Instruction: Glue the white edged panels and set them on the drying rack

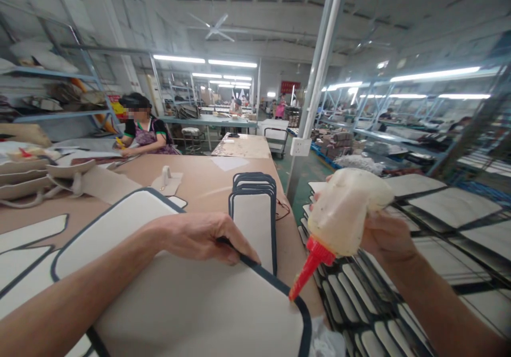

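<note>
My left hand (203, 237) pinches the dark-edged rim of a cream panel (207, 304) with rounded corners, thumb and fingers closed over its far edge. In my right hand (387, 237) is a squeeze glue bottle (343, 208), cloudy and yellowish, tipped downward. Its red nozzle (307, 272) points at the panel's dark border near the right corner, and the tip appears to meet that border. Another cream panel (131, 213) with a dark border lies just beyond my left forearm. Past my left hand, a stack of narrow dark-edged panels (253, 213) sits on the table.
Racks holding many dark-edged panels (431, 250) stand close on my right. A metal post with a socket box (301, 147) rises beside the brown table (199, 171). Beige bag parts (59, 179) lie at left, and a co-worker (146, 131) sits behind them.
</note>
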`<action>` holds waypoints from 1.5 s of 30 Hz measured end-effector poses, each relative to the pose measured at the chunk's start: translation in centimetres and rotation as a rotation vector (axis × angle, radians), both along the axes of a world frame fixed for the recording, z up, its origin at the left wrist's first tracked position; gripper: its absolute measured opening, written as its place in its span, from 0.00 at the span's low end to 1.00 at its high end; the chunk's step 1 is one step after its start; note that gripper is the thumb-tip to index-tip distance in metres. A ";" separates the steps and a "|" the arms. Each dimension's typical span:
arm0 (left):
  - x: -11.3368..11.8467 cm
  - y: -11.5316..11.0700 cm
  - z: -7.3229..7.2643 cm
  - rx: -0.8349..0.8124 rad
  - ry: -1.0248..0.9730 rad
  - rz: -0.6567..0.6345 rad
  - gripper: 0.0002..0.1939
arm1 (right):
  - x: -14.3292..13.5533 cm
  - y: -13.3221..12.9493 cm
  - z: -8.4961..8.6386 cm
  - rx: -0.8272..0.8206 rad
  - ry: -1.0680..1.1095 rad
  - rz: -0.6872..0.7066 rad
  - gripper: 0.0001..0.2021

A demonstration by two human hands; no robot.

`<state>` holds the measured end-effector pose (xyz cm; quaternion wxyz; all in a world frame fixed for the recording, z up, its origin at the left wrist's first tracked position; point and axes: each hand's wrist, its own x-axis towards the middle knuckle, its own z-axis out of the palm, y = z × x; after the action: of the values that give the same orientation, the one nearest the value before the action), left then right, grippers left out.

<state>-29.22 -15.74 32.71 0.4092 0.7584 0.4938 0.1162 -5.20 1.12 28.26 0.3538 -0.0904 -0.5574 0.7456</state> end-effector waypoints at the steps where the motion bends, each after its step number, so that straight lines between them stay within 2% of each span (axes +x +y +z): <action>1: 0.0 -0.1 0.1 0.001 -0.001 0.000 0.19 | -0.1 0.1 0.0 0.012 0.007 0.019 0.26; 6: 0.2 -0.3 0.2 -0.015 -0.015 -0.002 0.19 | -0.2 0.1 0.2 0.039 0.030 0.071 0.26; 15: -0.1 -0.2 0.2 -0.032 -0.059 0.023 0.18 | 0.9 0.5 0.2 0.045 0.081 0.036 0.25; 18: -0.4 -0.1 -0.1 -0.012 -0.055 0.054 0.17 | 1.3 0.5 0.1 0.025 0.092 -0.034 0.26; 24: -1.0 0.0 -0.8 0.010 -0.090 0.125 0.16 | 2.8 -0.1 -1.3 -0.038 0.041 -0.287 0.30; 27: -1.0 0.2 -1.0 -0.006 -0.121 0.140 0.16 | 3.3 -0.3 -1.8 -0.047 0.021 -0.348 0.31; 35: -1.2 0.6 -1.3 -0.030 -0.216 0.181 0.17 | 2.2 0.2 -1.5 -0.049 0.235 -0.350 0.27; 45: -1.2 1.2 -1.7 -0.023 -0.220 0.165 0.19 | 2.2 0.9 -2.4 -0.074 0.196 -0.336 0.21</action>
<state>-30.47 -14.58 31.03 0.4587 0.6930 0.5080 0.2264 -3.01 2.01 25.86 0.5222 -0.1219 -0.4696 0.7014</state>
